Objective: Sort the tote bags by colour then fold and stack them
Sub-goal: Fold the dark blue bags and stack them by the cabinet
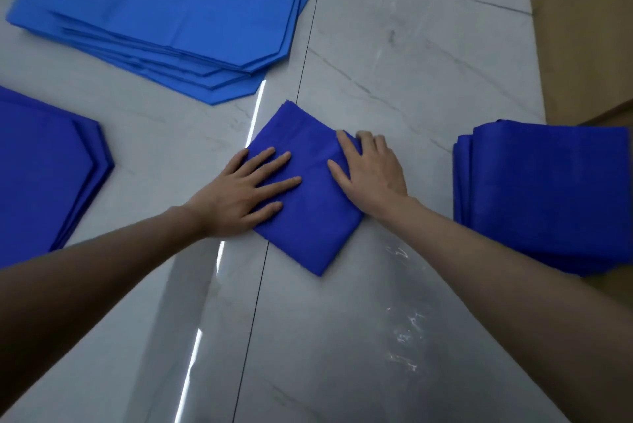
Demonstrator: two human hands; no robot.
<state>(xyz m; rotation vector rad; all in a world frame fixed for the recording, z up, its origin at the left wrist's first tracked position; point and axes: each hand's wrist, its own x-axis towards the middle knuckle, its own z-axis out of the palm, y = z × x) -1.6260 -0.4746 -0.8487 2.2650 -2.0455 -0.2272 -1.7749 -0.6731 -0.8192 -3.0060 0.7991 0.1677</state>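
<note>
A dark blue tote bag [308, 213], folded into a small square, lies on the glossy grey tiled floor in the middle. My left hand [246, 193] presses flat on its left half with fingers spread. My right hand [370, 172] lies on its right edge, fingers straight, the fingertips at the bag's far corner. To the right sits a stack of folded dark blue bags [544, 193]. At the left edge is a pile of unfolded dark blue bags [44, 176]. A pile of unfolded lighter blue bags [164, 11] spreads across the top left.
Brown cardboard [582, 29] lies flat along the right edge, partly under the folded stack. A dark tile joint [301, 87] runs down the floor past the folded bag. Bright light streaks reflect on the tiles.
</note>
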